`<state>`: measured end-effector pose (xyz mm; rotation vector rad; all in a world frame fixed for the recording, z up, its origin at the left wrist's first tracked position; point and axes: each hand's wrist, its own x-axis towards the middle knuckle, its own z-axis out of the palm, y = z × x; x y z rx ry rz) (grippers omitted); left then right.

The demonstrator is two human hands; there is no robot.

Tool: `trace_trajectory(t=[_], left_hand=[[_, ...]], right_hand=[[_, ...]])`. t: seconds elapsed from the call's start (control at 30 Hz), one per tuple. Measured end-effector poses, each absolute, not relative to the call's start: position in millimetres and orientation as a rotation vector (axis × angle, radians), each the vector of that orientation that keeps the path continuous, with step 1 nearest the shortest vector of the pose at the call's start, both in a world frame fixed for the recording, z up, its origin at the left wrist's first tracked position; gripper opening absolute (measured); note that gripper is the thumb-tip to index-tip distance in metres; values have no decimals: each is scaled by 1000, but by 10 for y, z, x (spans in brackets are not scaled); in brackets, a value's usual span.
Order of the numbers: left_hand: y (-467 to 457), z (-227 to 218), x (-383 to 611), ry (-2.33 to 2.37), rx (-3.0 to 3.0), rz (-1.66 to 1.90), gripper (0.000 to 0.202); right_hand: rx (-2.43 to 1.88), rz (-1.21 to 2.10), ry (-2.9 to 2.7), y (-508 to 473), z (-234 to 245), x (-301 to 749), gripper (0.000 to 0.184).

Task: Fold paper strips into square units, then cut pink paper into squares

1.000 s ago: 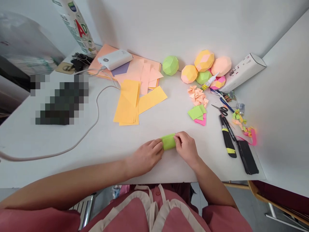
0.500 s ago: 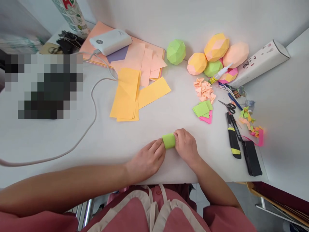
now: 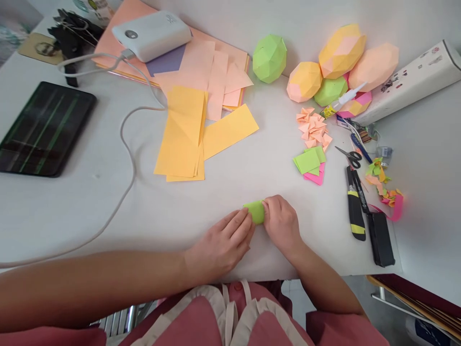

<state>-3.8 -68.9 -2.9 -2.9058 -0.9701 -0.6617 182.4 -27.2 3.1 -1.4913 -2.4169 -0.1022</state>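
A small folded green paper (image 3: 255, 210) lies on the white table (image 3: 108, 211) near its front edge. My left hand (image 3: 223, 242) presses its fingertips on the paper's left side. My right hand (image 3: 283, 223) pinches the paper's right side with curled fingers. Most of the paper is covered by the two hands. A stack of green and pink paper squares (image 3: 310, 163) lies just beyond my right hand.
Yellow paper strips (image 3: 187, 139) and peach sheets (image 3: 216, 81) lie at the middle. Paper polyhedra (image 3: 270, 57) stand at the back, with a glue bottle (image 3: 342, 101). Scissors (image 3: 349, 154), a utility knife (image 3: 355, 209) and scraps lie right. A tablet (image 3: 45, 127), power bank (image 3: 151, 33) and cable (image 3: 124, 158) lie left.
The visible green paper has got shorter as my hands closed together over it. The view has tilted down and nearer the table.
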Motion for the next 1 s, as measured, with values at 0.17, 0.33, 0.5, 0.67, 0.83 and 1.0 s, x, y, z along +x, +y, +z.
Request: trace_trajectory(t=[0.17, 0.33, 0.5, 0.67, 0.83, 1.0], left_hand=[[-679, -1, -24, -1008, -2930, -592, 35], [-688, 10, -32, -1040, -2938, -547, 37], [-690, 17, -36, -1041, -2952, -546, 37], [-697, 13, -33, -1061, -2948, -551, 38], [-700, 9, -36, -1051, -2955, -507, 38], [-641, 33, -56, -974, -3052, -358, 47]], right_hand=[[-1503, -97, -2434, -272, 46, 1820, 20], [-1523, -83, -2435, -276, 51, 1815, 19], [-1540, -53, -2429, -278, 61, 1808, 18], [-1554, -44, -2429, -282, 68, 1803, 17], [-1543, -75, -2423, -283, 67, 1795, 16], [-1561, -66, -2418, -290, 63, 1795, 17]])
